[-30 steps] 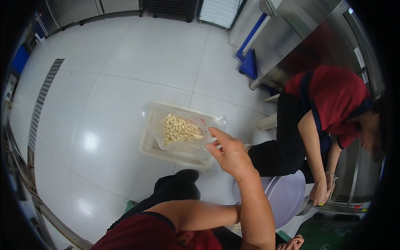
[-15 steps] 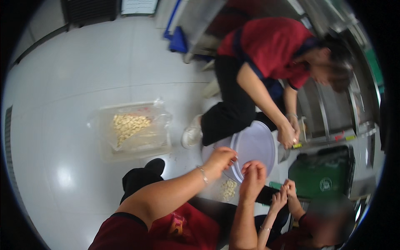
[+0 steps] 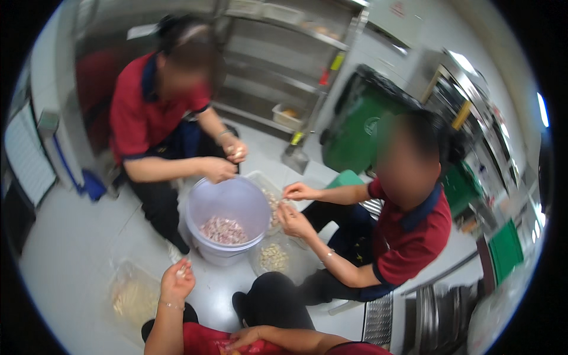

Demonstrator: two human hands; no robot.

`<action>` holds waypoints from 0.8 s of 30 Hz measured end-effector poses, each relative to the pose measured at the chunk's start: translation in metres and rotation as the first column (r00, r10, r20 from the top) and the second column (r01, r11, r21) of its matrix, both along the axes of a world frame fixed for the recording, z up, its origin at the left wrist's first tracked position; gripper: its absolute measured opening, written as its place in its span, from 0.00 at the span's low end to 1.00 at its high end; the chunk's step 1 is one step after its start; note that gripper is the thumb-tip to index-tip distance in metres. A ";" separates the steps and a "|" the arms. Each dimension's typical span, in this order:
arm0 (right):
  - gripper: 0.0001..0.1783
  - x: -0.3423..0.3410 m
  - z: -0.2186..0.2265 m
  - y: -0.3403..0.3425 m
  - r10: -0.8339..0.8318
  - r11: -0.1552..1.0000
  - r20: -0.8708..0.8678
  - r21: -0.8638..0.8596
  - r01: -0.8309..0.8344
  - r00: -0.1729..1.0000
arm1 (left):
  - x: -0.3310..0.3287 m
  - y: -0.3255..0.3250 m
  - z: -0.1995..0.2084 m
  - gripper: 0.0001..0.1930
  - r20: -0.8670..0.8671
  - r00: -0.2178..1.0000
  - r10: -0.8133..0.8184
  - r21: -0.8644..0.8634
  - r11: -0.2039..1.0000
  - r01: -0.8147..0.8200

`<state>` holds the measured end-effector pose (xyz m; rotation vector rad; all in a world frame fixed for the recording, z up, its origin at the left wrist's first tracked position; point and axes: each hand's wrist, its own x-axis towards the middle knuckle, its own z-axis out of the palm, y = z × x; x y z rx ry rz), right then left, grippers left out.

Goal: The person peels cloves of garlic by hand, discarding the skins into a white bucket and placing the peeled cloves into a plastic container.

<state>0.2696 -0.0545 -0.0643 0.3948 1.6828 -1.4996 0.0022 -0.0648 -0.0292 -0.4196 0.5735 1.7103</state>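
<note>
Raised at the lower left, my left hand [image 3: 177, 282] has its fingertips closed on a small whitish garlic clove [image 3: 181, 272]. My right hand [image 3: 248, 336] lies on the front of my red shirt, fingers stretched out and seemingly holding nothing. A pale lilac bucket [image 3: 197, 235] stands ahead of me with pinkish-white garlic skins or cloves [image 3: 223, 230] in it. Right of its base, a clear bowl or bag holds peeled cloves [image 3: 273, 258]. Beside my left hand, a tray with a clear plastic bag [image 3: 135, 296] of pale cloves rests on the floor, blurred.
Two co-workers in red shirts sit around the bucket, each with hands together on small pieces [image 3: 236, 152]. Behind it lies a pale tray [image 3: 273, 207]. A green wheeled bin [image 3: 364, 130], a steel rack [image 3: 272, 74] and a blue dustpan [image 3: 93, 184] stand farther off.
My view has swung up and to the right. My hands, close together by the bucket before, are now apart: the left one over the floor at left, the right one back against my shirt.
</note>
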 end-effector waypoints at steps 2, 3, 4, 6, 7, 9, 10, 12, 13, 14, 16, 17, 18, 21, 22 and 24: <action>0.35 0.002 0.015 0.003 -0.093 0.995 -0.113 0.018 0.095 0.989 | 0.005 -0.001 0.028 0.08 0.007 1.000 0.007 -0.054 0.999 -0.007; 0.34 0.003 0.021 0.000 -0.128 0.991 -0.163 0.017 0.133 0.978 | 0.008 -0.002 0.040 0.08 0.004 1.000 -0.001 -0.065 0.998 0.001; 0.32 0.002 0.027 -0.002 -0.157 0.986 -0.211 0.015 0.163 0.965 | 0.011 -0.004 0.052 0.08 0.002 1.000 -0.002 -0.077 0.997 0.002; 0.30 -0.003 0.033 -0.005 -0.193 0.978 -0.297 0.018 0.207 0.935 | 0.010 -0.005 0.074 0.08 -0.052 0.999 -0.018 -0.064 0.998 0.014; 0.28 -0.005 0.036 -0.007 -0.207 0.974 -0.338 0.018 0.227 0.918 | 0.009 -0.006 0.085 0.08 -0.077 0.997 -0.023 -0.057 0.998 0.018; 0.25 -0.036 0.051 -0.027 -0.155 0.985 -0.422 -0.138 0.106 0.893 | 0.012 -0.005 0.107 0.07 -0.095 0.995 -0.033 -0.042 0.999 0.029; 0.21 -0.052 0.050 -0.045 -0.119 0.992 -0.483 -0.087 0.087 0.867 | 0.013 -0.003 0.117 0.07 -0.103 0.994 -0.039 -0.032 0.999 0.036; 0.27 -0.070 0.083 -0.073 0.092 0.991 -0.600 0.130 -0.017 0.795 | 0.020 0.001 0.130 0.07 -0.125 0.989 -0.078 0.016 0.997 0.080; 0.26 -0.073 0.118 -0.087 0.331 0.934 -0.571 0.313 -0.173 0.751 | 0.024 -0.002 0.134 0.08 -0.140 0.986 -0.093 0.026 0.995 0.097; 0.25 -0.073 0.121 -0.089 0.359 0.925 -0.608 0.333 -0.183 0.708 | 0.031 -0.002 0.140 0.08 -0.149 0.984 -0.099 0.019 0.994 0.103; 0.24 -0.073 0.122 -0.095 0.409 0.907 -0.671 0.372 -0.196 0.619 | 0.042 -0.001 0.147 0.08 -0.165 0.979 -0.117 0.004 0.993 0.120; 0.24 -0.072 0.121 -0.095 0.440 0.894 -0.692 0.397 -0.207 0.572 | 0.043 0.002 0.143 0.06 -0.146 0.984 -0.107 -0.002 0.994 0.108; 0.23 -0.071 0.120 -0.096 0.470 0.880 -0.709 0.423 -0.215 0.526 | 0.044 -0.001 0.138 0.06 -0.124 0.985 -0.119 -0.006 0.993 0.119; 0.22 -0.063 0.121 -0.079 0.405 0.914 -0.773 0.359 -0.190 0.488 | 0.055 -0.001 0.127 0.06 -0.065 0.987 -0.144 -0.014 0.990 0.143; 0.21 -0.052 0.126 -0.061 0.272 0.962 -0.797 0.231 -0.144 0.538 | 0.059 0.001 0.122 0.06 -0.062 0.988 -0.144 -0.005 0.990 0.144; 0.20 -0.040 0.100 -0.030 0.105 0.990 -0.802 0.139 0.014 0.588 | 0.061 0.003 0.108 0.06 -0.069 0.989 -0.131 -0.013 0.991 0.130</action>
